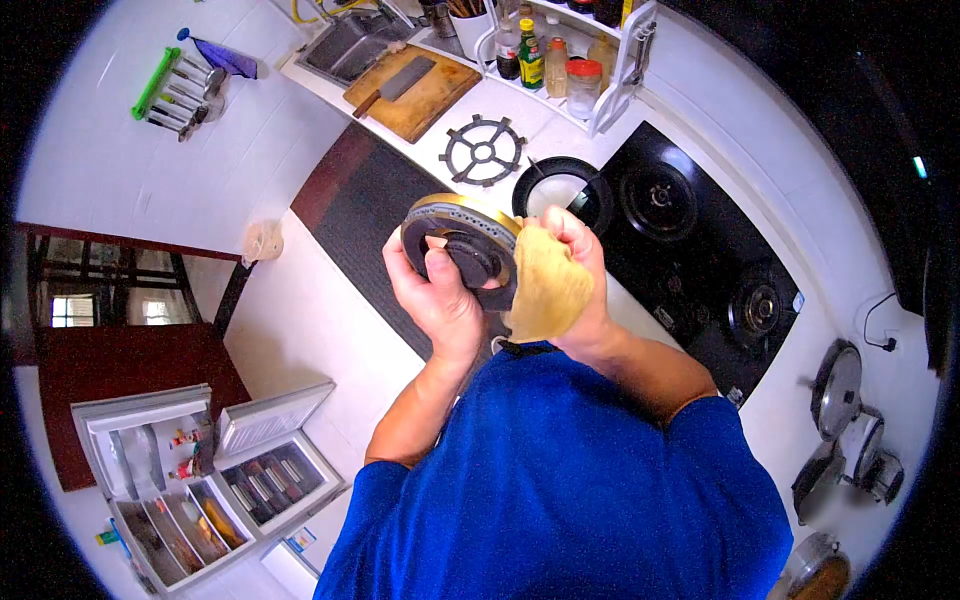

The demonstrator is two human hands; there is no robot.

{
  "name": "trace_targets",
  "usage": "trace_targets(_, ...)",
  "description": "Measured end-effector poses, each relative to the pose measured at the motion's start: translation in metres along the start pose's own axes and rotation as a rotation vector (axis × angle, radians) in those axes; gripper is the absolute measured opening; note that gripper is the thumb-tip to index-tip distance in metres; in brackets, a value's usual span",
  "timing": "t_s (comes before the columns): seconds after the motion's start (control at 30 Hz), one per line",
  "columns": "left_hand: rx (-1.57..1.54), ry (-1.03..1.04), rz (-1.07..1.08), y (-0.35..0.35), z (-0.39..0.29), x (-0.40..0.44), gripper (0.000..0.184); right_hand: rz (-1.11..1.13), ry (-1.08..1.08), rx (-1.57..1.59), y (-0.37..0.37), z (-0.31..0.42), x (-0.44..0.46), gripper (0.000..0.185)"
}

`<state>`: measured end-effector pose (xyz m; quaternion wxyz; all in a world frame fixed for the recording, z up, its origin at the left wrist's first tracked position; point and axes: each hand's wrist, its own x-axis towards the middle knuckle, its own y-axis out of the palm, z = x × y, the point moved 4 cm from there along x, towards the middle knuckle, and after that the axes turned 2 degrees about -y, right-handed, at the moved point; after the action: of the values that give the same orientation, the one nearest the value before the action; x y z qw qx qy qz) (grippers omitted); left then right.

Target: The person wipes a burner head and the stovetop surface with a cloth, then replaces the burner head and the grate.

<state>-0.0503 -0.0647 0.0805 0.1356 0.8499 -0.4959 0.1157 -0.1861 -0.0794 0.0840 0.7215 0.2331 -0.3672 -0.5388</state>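
In front of my chest I hold up a round gas burner head (462, 232), dark underneath with a brass-coloured rim and a row of small holes along its side. My left hand (437, 300) grips it from the left, thumb across its underside. A yellow cloth (545, 283) hangs from my right hand (580, 255), whose fingers are closed on it against the burner head's right edge. Beyond the hands, a black pan support (483, 150) lies on the white counter. Next to it is a round black tray (562, 195) with something white inside.
A black gas hob (672, 250) is at the right. Farther back are a cleaver (395, 88) on a wooden cutting board (425, 95), a sink (350, 48) and a rack of bottles (530, 60). At lower left, a fridge (205, 480) stands with its doors open.
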Motion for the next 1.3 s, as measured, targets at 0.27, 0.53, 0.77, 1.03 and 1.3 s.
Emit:
trace_targets(0.27, 0.085, 0.133, 0.178, -0.013, 0.009, 0.003, 0.059, -0.052, 0.151, -0.233, -0.021, 0.006, 0.010, 0.016)
trace_targets(0.53, 0.000, -0.153, 0.210, -0.019, 0.010, 0.011, 0.046, -0.013, 0.108, -0.258, -0.018, -0.004, -0.003, 0.028)
trace_targets(0.77, 0.264, -0.022, 0.328, -0.029, -0.013, 0.003, 0.059, 0.114, 0.242, -0.254, -0.021, 0.002, 0.000, 0.031)
trace_targets(1.03, 0.619, 0.260, 0.607, -0.022, -0.016, -0.003, 0.056, 0.177, 0.487, -0.334, -0.034, -0.008, 0.006, 0.010)
trace_targets(1.3, 0.001, -0.078, 0.344, -0.046, 0.017, -0.001, 0.055, 0.076, 0.651, 0.017, -0.038, -0.009, -0.006, 0.035)
